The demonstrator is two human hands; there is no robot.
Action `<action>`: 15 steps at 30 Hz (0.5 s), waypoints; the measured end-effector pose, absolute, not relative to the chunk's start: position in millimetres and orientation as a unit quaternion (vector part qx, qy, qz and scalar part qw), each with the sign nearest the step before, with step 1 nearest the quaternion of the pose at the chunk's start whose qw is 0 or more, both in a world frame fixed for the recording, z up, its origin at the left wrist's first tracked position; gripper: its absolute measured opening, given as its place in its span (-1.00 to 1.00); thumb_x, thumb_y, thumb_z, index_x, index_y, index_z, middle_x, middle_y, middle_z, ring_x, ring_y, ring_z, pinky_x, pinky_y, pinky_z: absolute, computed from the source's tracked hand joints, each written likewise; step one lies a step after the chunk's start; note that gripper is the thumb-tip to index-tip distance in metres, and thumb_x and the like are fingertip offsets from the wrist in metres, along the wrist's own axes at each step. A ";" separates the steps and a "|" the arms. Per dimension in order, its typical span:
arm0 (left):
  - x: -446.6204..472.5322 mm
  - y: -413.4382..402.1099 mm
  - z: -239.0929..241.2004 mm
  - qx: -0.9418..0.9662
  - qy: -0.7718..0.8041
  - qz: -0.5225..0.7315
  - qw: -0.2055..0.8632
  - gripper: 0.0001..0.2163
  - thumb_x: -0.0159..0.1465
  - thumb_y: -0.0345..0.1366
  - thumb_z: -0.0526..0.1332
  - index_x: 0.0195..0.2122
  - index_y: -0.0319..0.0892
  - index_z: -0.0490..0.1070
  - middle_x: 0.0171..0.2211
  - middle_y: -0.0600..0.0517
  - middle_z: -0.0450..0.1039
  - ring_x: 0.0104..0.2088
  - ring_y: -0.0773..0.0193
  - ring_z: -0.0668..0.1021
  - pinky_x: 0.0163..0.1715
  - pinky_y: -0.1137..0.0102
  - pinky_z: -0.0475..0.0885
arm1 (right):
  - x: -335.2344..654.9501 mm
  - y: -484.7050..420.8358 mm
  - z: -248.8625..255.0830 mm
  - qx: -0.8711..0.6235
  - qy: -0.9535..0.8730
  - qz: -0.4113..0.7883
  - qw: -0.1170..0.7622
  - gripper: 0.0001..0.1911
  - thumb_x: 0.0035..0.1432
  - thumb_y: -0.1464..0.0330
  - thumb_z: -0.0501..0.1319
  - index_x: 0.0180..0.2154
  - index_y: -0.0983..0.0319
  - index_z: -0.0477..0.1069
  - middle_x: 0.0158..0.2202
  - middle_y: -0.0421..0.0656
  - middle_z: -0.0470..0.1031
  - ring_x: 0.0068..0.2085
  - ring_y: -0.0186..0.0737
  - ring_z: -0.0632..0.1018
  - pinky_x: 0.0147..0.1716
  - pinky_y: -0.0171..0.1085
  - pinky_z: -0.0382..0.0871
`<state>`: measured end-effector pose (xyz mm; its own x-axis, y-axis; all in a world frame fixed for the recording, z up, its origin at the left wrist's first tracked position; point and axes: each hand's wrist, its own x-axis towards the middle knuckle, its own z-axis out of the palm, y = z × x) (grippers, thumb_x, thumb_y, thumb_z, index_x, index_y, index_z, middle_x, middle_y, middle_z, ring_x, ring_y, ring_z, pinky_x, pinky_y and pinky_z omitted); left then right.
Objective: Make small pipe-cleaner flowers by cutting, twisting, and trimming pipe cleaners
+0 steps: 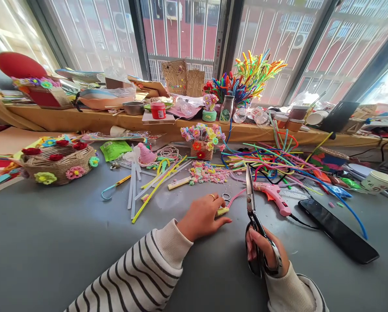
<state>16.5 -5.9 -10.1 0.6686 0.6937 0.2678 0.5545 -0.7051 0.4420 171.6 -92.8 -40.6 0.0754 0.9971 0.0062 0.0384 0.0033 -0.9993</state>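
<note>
- Grey tabletop (50,242) is set below barred windows (184,43), with daylight let in across the scattered craft supplies.
- Tailor's scissors (251,206) are gripped in the right hand (265,251), its fingers passed through the handles; the blades are pointed away and seem to be closed or nearly so.
- The left hand (204,215) is laid palm down with its thumb spread from the bent fingers; whether the pale yellow piece (222,212) between them is being pinched cannot be told.
- Just beyond those fingers, a pink strand (236,197) is seen, well short of being placed between the blades; a cut appears not yet to be made there.
- A pink glue gun (275,196) and a black smartphone (338,229) are set to the right.
- Past the hands, pastel snippets (210,172) are heaped, apparently cut already, while many pipe cleaners (262,158) are left long.
- Translucent glue sticks (132,186) are strewn to the left, evidently unused.
- Flowers are already mounted on the twine basket (63,167) and gathered in the small flower pot (203,149); both look largely finished.
- Jars and further craft pieces are crowded along the cloth-covered sill (109,116).
</note>
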 end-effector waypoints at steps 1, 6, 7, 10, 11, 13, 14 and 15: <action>16.6 -5.9 -11.0 0.899 0.350 0.207 0.166 -0.74 0.02 -0.14 0.07 -0.32 -0.16 0.27 -0.36 -0.02 0.30 -0.40 0.27 0.35 -0.45 0.44 0.20 | 173.7 -91.8 -41.5 -0.524 -0.487 0.481 0.507 -0.62 -0.06 0.11 0.00 -0.68 0.25 0.12 -0.75 -0.29 0.14 -0.73 -0.42 0.28 -0.72 -0.38 0.17; 10.4 9.7 -14.3 0.872 0.360 0.237 0.232 -0.87 0.07 -0.33 0.03 -0.39 -0.18 0.32 -0.42 0.01 0.33 -0.42 0.32 0.36 -0.43 0.46 0.22 | 175.7 -90.7 -40.8 -0.539 -0.466 0.472 0.520 -0.61 -0.07 0.09 0.00 -0.68 0.26 0.15 -0.77 -0.29 0.14 -0.73 -0.41 0.29 -0.72 -0.38 0.17; 8.4 13.5 -13.9 0.859 0.366 0.255 0.250 -0.87 0.06 -0.33 0.03 -0.40 -0.19 0.33 -0.43 0.01 0.34 -0.43 0.32 0.36 -0.43 0.46 0.22 | 174.3 -91.2 -39.8 -0.547 -0.462 0.450 0.533 -0.62 -0.07 0.10 0.01 -0.68 0.26 0.15 -0.77 -0.29 0.14 -0.74 -0.41 0.28 -0.73 -0.38 0.17; 1.2 23.0 -9.0 0.802 0.382 0.315 0.333 -0.84 0.05 -0.28 0.05 -0.41 -0.21 0.36 -0.45 0.02 0.36 -0.42 0.31 0.38 -0.41 0.44 0.25 | 169.7 -93.2 -37.4 -0.577 -0.444 0.388 0.565 -0.67 -0.09 0.12 0.04 -0.64 0.25 0.16 -0.74 -0.27 0.18 -0.72 -0.41 0.29 -0.72 -0.38 0.20; -1.4 25.3 -6.2 0.773 0.384 0.327 0.385 -0.82 0.04 -0.25 0.06 -0.41 -0.23 0.36 -0.45 0.01 0.37 -0.42 0.31 0.40 -0.40 0.43 0.27 | 169.3 -93.8 -37.2 -0.589 -0.436 0.369 0.572 -0.68 -0.11 0.13 0.06 -0.62 0.25 0.17 -0.71 -0.26 0.21 -0.70 -0.40 0.30 -0.70 -0.38 0.23; -6.9 28.4 0.1 0.693 0.383 0.350 0.501 -0.78 0.03 -0.22 0.08 -0.37 -0.25 0.34 -0.40 -0.01 0.39 -0.41 0.30 0.43 -0.39 0.41 0.30 | 172.1 -95.5 -37.8 -0.618 -0.423 0.328 0.576 -0.70 -0.14 0.12 0.09 -0.56 0.24 0.19 -0.63 -0.22 0.27 -0.66 -0.38 0.32 -0.66 -0.36 0.27; -9.5 29.4 3.2 0.649 0.380 0.364 0.549 -0.76 0.02 -0.22 0.09 -0.34 -0.25 0.32 -0.35 -0.02 0.39 -0.39 0.30 0.44 -0.37 0.40 0.32 | 175.9 -96.7 -38.3 -0.635 -0.428 0.304 0.567 -0.70 -0.15 0.12 0.09 -0.54 0.24 0.20 -0.61 -0.21 0.28 -0.64 -0.37 0.33 -0.65 -0.36 0.27; -12.0 30.2 5.8 0.613 0.374 0.379 0.584 -0.75 0.01 -0.22 0.11 -0.32 -0.25 0.31 -0.31 -0.03 0.38 -0.39 0.30 0.45 -0.35 0.39 0.32 | 181.3 -98.4 -38.4 -0.656 -0.443 0.274 0.546 -0.69 -0.16 0.11 0.08 -0.52 0.23 0.20 -0.61 -0.21 0.28 -0.63 -0.36 0.33 -0.65 -0.36 0.26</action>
<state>-12.0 30.2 5.8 0.4337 0.9006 0.0275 0.0165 -0.0385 0.9991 181.3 -98.4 -38.4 0.4574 0.8807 0.1233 0.2810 -0.0115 -0.9596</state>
